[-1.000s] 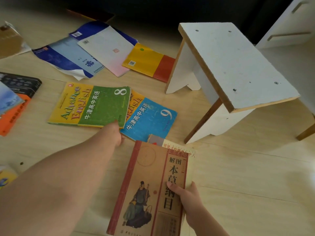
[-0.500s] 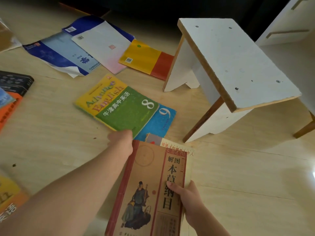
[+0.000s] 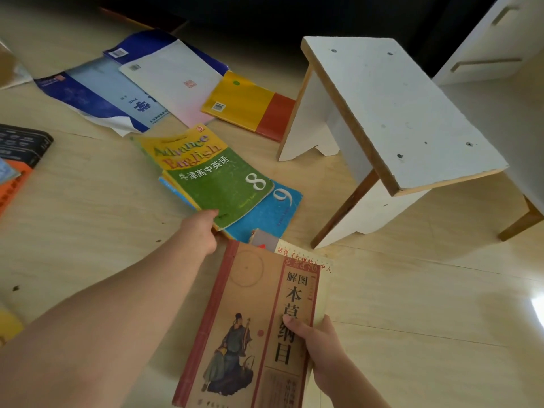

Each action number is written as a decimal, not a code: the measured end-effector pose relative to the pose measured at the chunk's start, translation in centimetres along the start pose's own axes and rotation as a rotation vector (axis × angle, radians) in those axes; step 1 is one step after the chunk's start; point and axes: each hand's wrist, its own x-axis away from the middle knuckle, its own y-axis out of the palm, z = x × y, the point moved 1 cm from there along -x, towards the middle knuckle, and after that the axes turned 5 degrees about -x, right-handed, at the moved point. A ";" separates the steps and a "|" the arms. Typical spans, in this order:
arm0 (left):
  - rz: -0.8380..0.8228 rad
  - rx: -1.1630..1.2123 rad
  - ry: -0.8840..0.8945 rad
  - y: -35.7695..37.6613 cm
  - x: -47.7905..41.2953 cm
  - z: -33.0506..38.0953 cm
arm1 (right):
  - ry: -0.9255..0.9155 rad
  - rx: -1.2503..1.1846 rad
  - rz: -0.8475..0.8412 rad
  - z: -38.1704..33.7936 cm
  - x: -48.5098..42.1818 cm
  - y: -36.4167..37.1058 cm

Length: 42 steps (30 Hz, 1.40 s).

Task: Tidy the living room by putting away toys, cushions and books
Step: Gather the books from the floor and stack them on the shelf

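Note:
My left hand (image 3: 200, 231) grips the near corner of a green and yellow English book numbered 8 (image 3: 212, 178). That book lies on top of a blue book numbered 9 (image 3: 270, 210) on the wooden floor. My right hand (image 3: 321, 346) holds a brown book with a robed figure on its cover (image 3: 250, 325), thumb on the cover. Under it sits another book with red lettering (image 3: 303, 257), only its top edge showing.
A white stool (image 3: 397, 113) stands to the right of the books. More books lie on the floor behind: a blue one (image 3: 97, 98), a white and pink one (image 3: 176, 83), a yellow and red one (image 3: 250, 104). Black and orange books (image 3: 17, 160) lie at the left edge. A white cabinet (image 3: 494, 45) is at the far right.
My left hand has dragged the green book to the right and turned it, so it now covers most of the blue book. The right hand has kept hold of the brown book.

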 end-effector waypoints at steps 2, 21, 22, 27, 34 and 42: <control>0.008 -0.010 0.171 0.1 0.1 0.5 | -0.005 0.009 0.011 0.1 -0.1 0.1; -0.390 0.072 0.487 -6.7 15.9 4.8 | 0.043 -0.238 0.033 0.3 1.2 0.5; -0.406 0.029 0.401 -7.4 15.3 3.6 | 0.054 -0.301 0.033 0.2 1.2 0.3; -0.355 -0.488 0.057 -10.0 9.9 -5.1 | -0.013 -0.606 -0.161 0.4 1.4 -1.0; -0.146 -0.830 0.177 -9.5 6.3 -7.5 | 0.020 -0.422 -0.414 0.2 3.2 -1.5; -0.223 -0.721 0.025 -9.4 6.0 -9.3 | 0.097 -0.022 -0.131 0.3 2.5 -1.2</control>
